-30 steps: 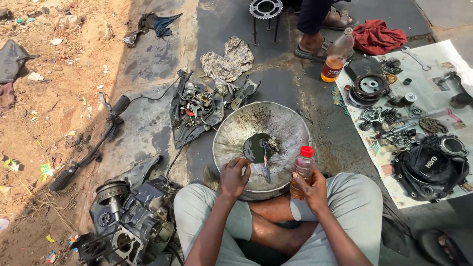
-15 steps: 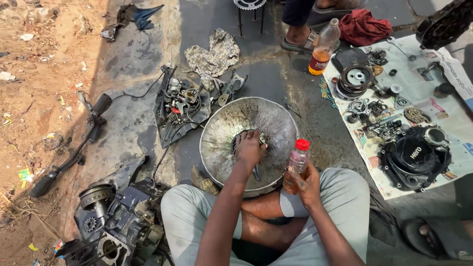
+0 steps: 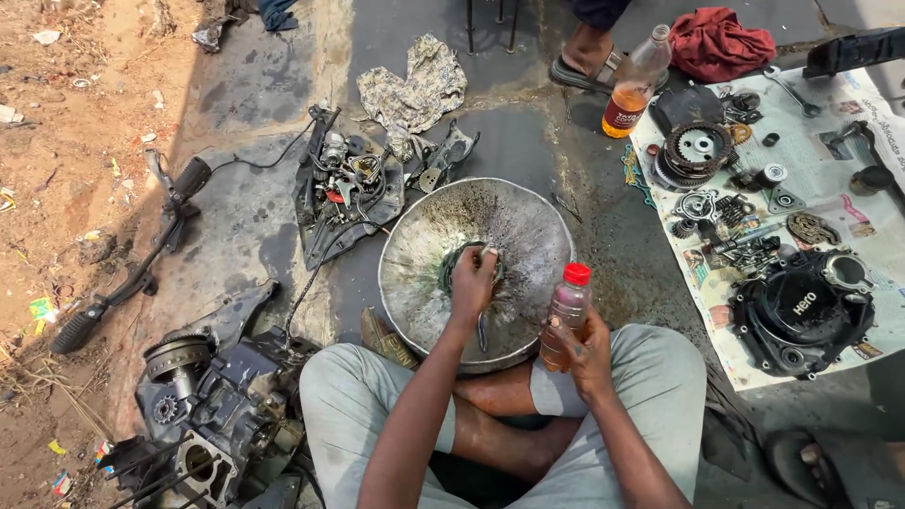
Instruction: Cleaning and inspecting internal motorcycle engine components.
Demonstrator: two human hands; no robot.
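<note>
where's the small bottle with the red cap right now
In the head view the small red-capped bottle stands upright in the right hand, just off the near right rim of the metal basin, above the right knee.

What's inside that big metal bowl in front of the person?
Inside the metal bowl, the left hand presses on a dark ring-shaped part, and a thin tool lies below it. Dirty residue coats the bowl. The hand hides most of the part.

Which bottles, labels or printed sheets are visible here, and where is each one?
Small clear bottle: in the right hand, red cap, pinkish liquid.
Tall clear bottle: on the ground at top, amber liquid, dark red label band.
Newspaper sheet: spread at right under engine parts, whitish with coloured print.
</note>
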